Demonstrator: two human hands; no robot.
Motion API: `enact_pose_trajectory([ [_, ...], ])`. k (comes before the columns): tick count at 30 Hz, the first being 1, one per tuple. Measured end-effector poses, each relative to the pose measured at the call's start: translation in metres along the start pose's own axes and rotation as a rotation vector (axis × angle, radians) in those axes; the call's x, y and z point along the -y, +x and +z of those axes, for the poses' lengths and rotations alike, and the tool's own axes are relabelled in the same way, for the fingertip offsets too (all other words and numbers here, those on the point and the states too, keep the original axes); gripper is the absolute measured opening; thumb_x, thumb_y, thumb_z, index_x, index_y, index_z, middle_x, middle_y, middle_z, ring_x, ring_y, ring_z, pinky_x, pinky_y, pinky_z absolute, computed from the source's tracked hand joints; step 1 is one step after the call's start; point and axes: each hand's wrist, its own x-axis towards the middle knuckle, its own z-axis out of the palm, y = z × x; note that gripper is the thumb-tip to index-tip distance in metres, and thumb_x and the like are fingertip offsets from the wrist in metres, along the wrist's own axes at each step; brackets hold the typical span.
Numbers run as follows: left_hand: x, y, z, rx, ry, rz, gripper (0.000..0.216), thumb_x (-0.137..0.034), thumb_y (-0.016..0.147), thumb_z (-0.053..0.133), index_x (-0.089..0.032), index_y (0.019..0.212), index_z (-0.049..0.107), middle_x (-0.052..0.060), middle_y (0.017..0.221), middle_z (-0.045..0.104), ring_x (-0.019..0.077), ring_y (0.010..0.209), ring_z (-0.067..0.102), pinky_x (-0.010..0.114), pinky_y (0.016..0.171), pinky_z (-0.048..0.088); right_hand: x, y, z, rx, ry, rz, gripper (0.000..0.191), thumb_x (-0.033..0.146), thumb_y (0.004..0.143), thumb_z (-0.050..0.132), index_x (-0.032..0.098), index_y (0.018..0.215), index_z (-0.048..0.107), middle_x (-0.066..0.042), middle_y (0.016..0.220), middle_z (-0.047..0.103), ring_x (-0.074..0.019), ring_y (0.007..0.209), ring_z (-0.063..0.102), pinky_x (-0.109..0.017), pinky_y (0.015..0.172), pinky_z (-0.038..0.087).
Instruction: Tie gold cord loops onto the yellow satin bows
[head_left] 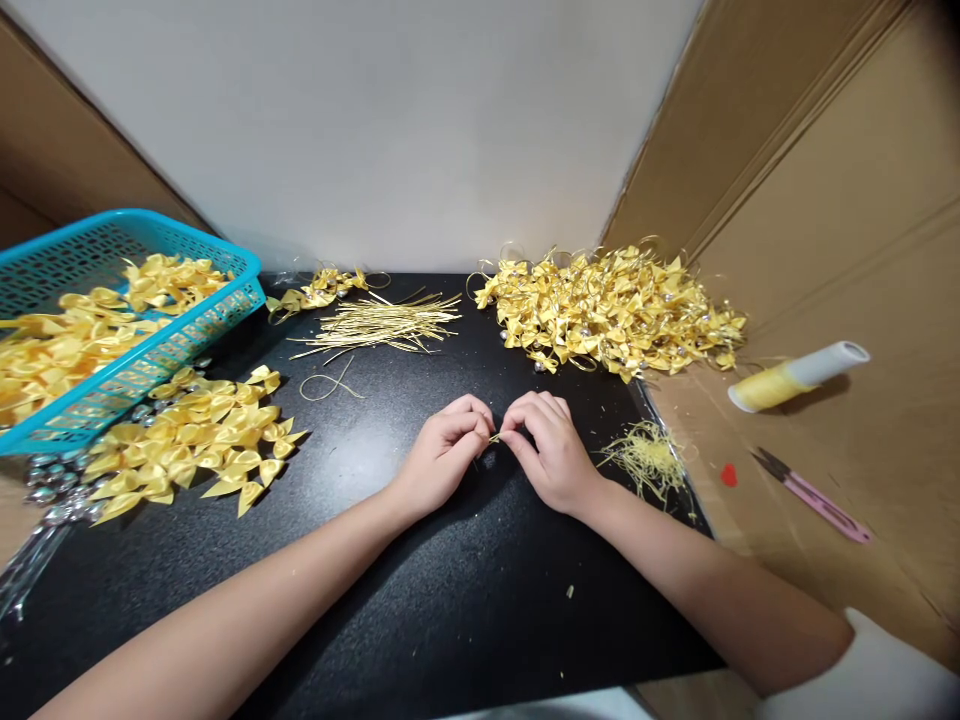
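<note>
Cord (494, 438) is pinched by left hand (448, 450) and right hand (551, 452); looped bows (611, 312) far right seem done, loose bows (196, 432) at left remain.

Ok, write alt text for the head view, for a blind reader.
Two bare hands pinch a small yellowish piece above a black table. Loose yellow bows and a blue basket sit left, gold cords beyond, a bow pile and pink-handled snips right.

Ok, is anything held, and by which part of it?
The left hand and right hand pinch what looks like a yellow string; only a short bit shows between them, so which part they grip can't be told.
</note>
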Motion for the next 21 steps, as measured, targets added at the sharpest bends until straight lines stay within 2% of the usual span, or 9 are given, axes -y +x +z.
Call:
enact_pose_trajectory([
  [5,-0.0017,0.0004,-0.0002,0.033,-0.016,-0.005,0.025,-0.017,0.081,0.045,-0.017,0.056,0.046,0.000,0.074,0.049,0.0141,0.074,0.046,0.027,0.072,0.036,0.0001,0.0011,0.0012,-0.012,0.038,0.049,0.013,0.023,0.095,0.049,0.021,0.083,0.053,-0.002,0.084,0.061,-0.0175,0.081,0.053,-0.033,0.076,0.035],
  [8,-0.0006,0.0004,0.0000,-0.010,-0.028,-0.023,0.024,-0.017,0.080,0.044,-0.018,0.056,0.046,0.000,0.074,0.047,0.0146,0.074,0.046,0.028,0.072,0.036,0.0011,0.0008,-0.0003,-0.075,0.066,0.074,0.006,0.021,0.091,0.052,0.021,0.085,0.053,-0.002,0.083,0.061,-0.0178,0.081,0.054,-0.034,0.076,0.037],
  [12,0.0014,0.0005,-0.0001,-0.053,-0.039,-0.047,0.023,-0.019,0.079,0.045,-0.018,0.056,0.045,0.000,0.072,0.046,0.0152,0.073,0.045,0.028,0.071,0.036,0.0041,0.0003,-0.0036,-0.136,0.089,0.024,0.005,0.019,0.083,0.058,0.022,0.081,0.054,-0.001,0.080,0.061,-0.0181,0.080,0.055,-0.034,0.076,0.038],
  [16,0.0022,0.0008,-0.0006,-0.048,-0.034,-0.039,0.023,-0.020,0.080,0.045,-0.018,0.056,0.046,0.000,0.072,0.047,0.0154,0.073,0.046,0.028,0.071,0.036,0.0050,0.0002,-0.0030,-0.114,0.081,0.013,0.007,0.023,0.081,0.064,0.022,0.081,0.058,-0.001,0.080,0.063,-0.0181,0.080,0.056,-0.035,0.077,0.038],
  [21,0.0004,-0.0003,0.0008,-0.027,-0.013,-0.037,0.023,-0.021,0.080,0.045,-0.018,0.057,0.047,0.000,0.070,0.048,0.0141,0.070,0.045,0.027,0.067,0.036,0.0035,0.0002,-0.0008,-0.067,0.065,0.039,0.010,0.023,0.087,0.060,0.022,0.077,0.058,0.000,0.078,0.064,-0.0169,0.079,0.056,-0.034,0.076,0.036],
])
